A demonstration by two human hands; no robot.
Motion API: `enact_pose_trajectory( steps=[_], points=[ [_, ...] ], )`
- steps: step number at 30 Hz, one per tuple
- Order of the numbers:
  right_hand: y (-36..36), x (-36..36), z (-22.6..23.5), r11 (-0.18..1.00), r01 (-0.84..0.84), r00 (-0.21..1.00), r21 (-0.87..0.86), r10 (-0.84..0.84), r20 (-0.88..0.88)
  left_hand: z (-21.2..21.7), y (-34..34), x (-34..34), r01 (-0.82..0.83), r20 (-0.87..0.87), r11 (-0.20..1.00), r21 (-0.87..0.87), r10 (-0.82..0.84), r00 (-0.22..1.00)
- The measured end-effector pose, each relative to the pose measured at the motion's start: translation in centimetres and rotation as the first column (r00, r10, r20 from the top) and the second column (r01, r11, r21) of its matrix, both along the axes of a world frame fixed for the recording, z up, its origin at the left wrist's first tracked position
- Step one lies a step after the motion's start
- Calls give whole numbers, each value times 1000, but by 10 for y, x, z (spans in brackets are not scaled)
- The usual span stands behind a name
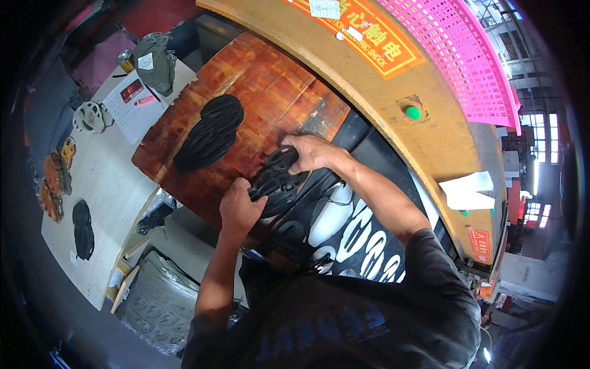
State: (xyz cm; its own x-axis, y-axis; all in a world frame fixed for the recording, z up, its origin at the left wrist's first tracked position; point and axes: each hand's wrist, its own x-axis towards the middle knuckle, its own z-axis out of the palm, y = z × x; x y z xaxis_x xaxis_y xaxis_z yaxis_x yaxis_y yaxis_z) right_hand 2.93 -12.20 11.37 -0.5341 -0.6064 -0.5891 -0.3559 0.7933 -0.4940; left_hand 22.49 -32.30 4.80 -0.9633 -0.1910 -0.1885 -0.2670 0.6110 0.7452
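Note:
My left hand grips the near left end of a black sole-shaped piece with cut-out holes; it looks like a small stack, though its layers are hard to tell apart. Around the far right end of that piece, the fingers of my right hand are closed. It is held at the near right edge of a worn reddish-brown board. Farther left on the board lies a bigger pile of black sole-shaped pieces, touched by neither hand.
A yellow-brown machine body with a green button curves along the right, a pink basket on it. Below my right forearm are white sole-shaped cut-outs. The pale table at left holds papers, orange pieces and another black stack.

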Motion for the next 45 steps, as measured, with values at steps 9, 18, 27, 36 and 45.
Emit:
enact_pose_trajectory(
  steps=[9,18,27,36,45],
  points=[
    [10,11,2,994,-81,981,80,65,182,7,1,3,146,109,987,-65,-139,984],
    [23,39,38,956,-140,990,-257,126,-69,22,-3,27,137,-205,989,47,-125,971],
    [22,59,9,882,-319,889,-347,151,-432,19,-17,-3,111,-492,922,-370,-296,819],
    [36,44,21,886,-220,956,-408,113,-270,16,-36,-13,151,-522,911,-384,-349,778],
    [23,71,-6,926,-276,884,-259,138,-447,-5,-40,-31,195,-287,883,-427,-337,897]
  ],
)
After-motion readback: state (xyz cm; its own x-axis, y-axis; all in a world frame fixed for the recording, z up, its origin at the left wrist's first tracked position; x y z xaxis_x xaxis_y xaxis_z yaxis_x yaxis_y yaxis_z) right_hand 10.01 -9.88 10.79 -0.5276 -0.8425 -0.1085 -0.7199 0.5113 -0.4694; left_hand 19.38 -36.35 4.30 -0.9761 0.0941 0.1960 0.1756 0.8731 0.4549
